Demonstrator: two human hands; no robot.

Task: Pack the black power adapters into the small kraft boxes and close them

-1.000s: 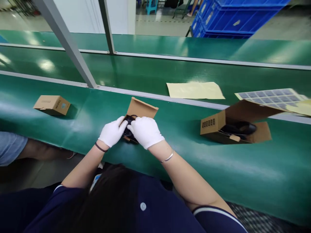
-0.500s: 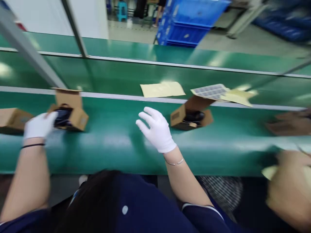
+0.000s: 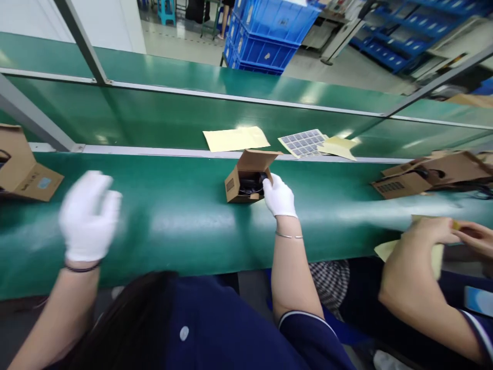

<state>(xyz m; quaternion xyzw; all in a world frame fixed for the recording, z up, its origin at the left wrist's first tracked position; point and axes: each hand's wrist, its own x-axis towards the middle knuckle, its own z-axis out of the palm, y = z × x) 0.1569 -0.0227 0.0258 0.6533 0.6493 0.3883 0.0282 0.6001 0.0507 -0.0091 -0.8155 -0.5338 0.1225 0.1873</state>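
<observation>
We observe the right hand [image 3: 279, 196] pinching the right side of the open carton [image 3: 232, 189], which stands on the green bench [image 3: 185, 205], lid raised, black contents [image 3: 248, 185] visible inside. We find the left hand [image 3: 88, 218] blurred, its thumb spread from the fingers, over the bench near a second carton [image 3: 40, 182] at the view's left edge.

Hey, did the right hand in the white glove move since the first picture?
Yes, to the right: the right hand was left of the plain yellow sheet, and now it's mostly past that sheet's right end, at an open box.
</observation>
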